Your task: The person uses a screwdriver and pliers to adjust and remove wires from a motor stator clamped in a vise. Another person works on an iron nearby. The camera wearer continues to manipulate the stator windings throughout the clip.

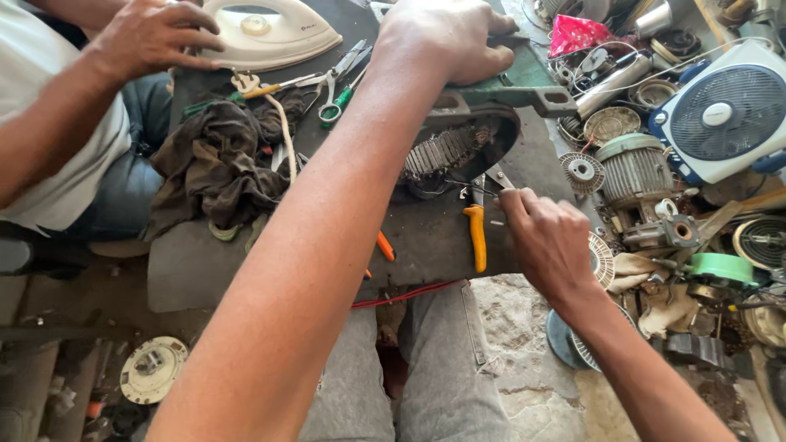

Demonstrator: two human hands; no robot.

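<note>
Pretty cramped here. I'm working on a dark board (205,270) across my lap, and its near edge sits right above my knees, with bare stone floor (524,327) just past it on the right. The only open patch of board is the strip left of the orange-handled pliers (476,237).

Clutter all round: a greasy rag (213,164) and scissors (340,82) at left-centre, a clothes iron (270,33) at the far end with another person's hand (151,37) resting on it, and a heap of motor parts plus a small blue fan (725,110) boxing in the right side.

The motor stator (458,151) lies mid-board under a green bracket (524,94). My left hand (446,37) is curled down on the bracket just behind it. My right hand (553,241) sits just right of the stator, fingers pinched shut on a thin wire (471,188) running from the windings.
</note>
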